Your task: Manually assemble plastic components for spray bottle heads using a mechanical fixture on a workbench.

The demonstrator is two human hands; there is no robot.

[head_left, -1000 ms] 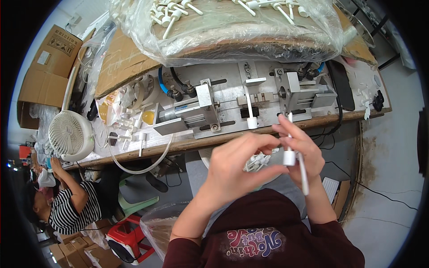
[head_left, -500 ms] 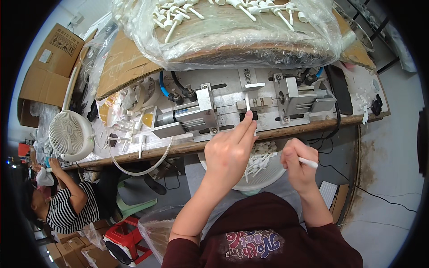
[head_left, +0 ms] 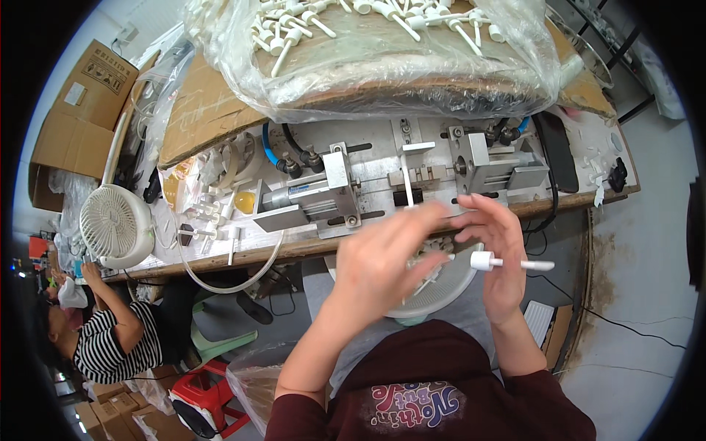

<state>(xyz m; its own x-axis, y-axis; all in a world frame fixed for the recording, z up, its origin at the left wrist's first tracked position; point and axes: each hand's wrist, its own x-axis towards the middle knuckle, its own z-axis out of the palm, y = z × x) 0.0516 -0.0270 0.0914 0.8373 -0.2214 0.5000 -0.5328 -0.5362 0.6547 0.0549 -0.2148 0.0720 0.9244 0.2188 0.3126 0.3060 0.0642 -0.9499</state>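
My left hand (head_left: pixel 382 253) is over the near table edge, blurred, its thumb apart from the fingers and nothing visible in it. Close by on the right, my right hand (head_left: pixel 504 253) has its upper fingers raised and loosely curved. A white plastic capped stem (head_left: pixel 482 261) lies across its lower fingers, partly hidden by them. Another white stem (head_left: pixel 408 178) sits in the small metal holder (head_left: pixel 430 175) between two pneumatic cylinders, the left cylinder (head_left: pixel 309 197) and the right cylinder (head_left: pixel 500 165). Below my hands, a pale basket (head_left: pixel 434 303) of white pieces is partly covered.
Several white capped stems (head_left: pixel 290 40) lie on clear plastic sheeting (head_left: pixel 331 92) over cardboard at the back. A white fan (head_left: pixel 118 224) stands left, near a looping clear hose (head_left: pixel 213 283). A black phone-shaped object (head_left: pixel 559 151) lies right. Another person (head_left: pixel 118 331) works far left.
My left hand has moved back from the holder, uncovering more of the stem there. My right hand has risen and loosened its fist, and the capped stem in it shows more fully.
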